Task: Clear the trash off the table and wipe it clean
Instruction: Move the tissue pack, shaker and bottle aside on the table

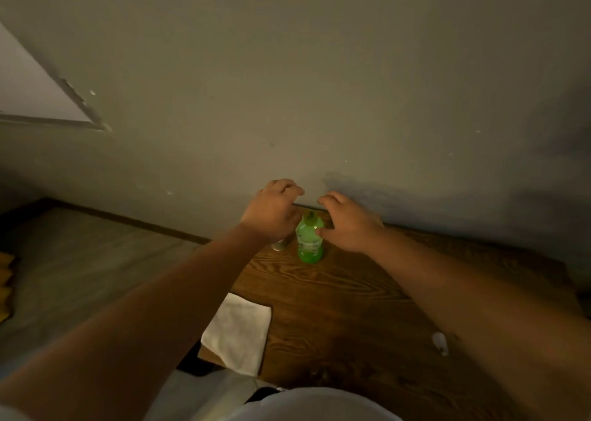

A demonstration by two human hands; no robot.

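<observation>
Green bottle [309, 240]: stands upright at the centre of the frame, near the far edge of the table by the wall; translucent green plastic with a pale label band and a green cap, ribbed and rounded toward the base.
Left hand [272, 213]: reaches in left of the bottle, fingers curled loosely downward and partly open; it covers the top of a small greyish object, and whether it grips that object cannot be told.
Greyish object [280, 244]: only its lower rim shows under the left hand, just beside the bottle; it looks like a can or a cup, too hidden to say which.
Right hand [347, 220]: comes in from the right, fingers spread and curved, thumb at the bottle's shoulder; it seems to touch the bottle without having closed round it.
Why so held: both hands converge on the far items, which I judge to be the start of picking up trash, one item for each hand.
Table [351, 292]: dark brown wood with bold wavy grain, smooth and slightly glossy.
White cloth [238, 336]: folded to a soft rectangle at lower centre-left, overhanging the table's near left edge, likely kept ready for wiping.
White scrap [440, 342]: small crumpled piece at lower right of the table, next to the right forearm.
Wall [319, 85]: matt grey, with small chips.
</observation>
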